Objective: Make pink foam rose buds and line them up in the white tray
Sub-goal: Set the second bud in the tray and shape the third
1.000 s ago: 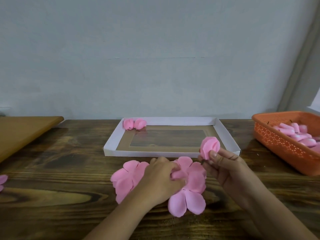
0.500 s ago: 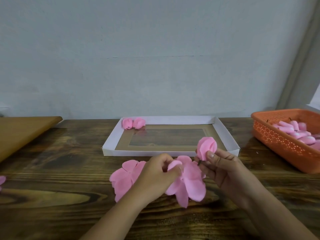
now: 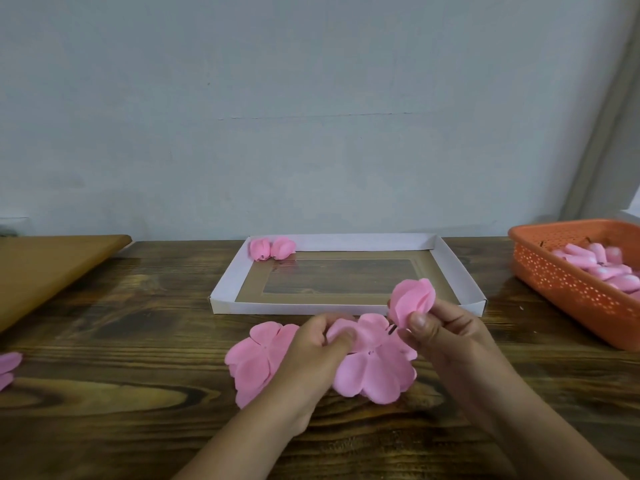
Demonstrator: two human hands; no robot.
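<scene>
A: Where is the bud in hand?

B: The rose bud [image 3: 411, 300] is pinched at its base by the right hand [image 3: 446, 337], thumb and fingers closed narrowly on it, just in front of the white tray's [image 3: 346, 309] near wall, toward the tray's 5 o'clock corner.

A: And the other hand?

B: The left hand [image 3: 320, 355] pinches the flat petal layer [image 3: 375, 374] on the tabletop [image 3: 104, 341], fingers curled into its upper edge, at the bud's 7 o'clock.

A: Which step is this, by your reading?

B: Probably adding an outer layer: a dark stem tip shows below the bud, and the next move seems to call for threading it through the layer's centre hole, then cupping the petals upward.

A: Counts?

B: Two finished buds [image 3: 272, 248] sit touching at the tray's 11 o'clock corner. A second petal layer [image 3: 258, 358] lies partly under the left hand; a pink piece [image 3: 8, 367] shows at the tabletop's 9 o'clock edge. The orange basket [image 3: 568, 289] at 3 o'clock holds many pink cores, too crowded to count. One brown board [image 3: 45, 268] lies at 10 o'clock
</scene>
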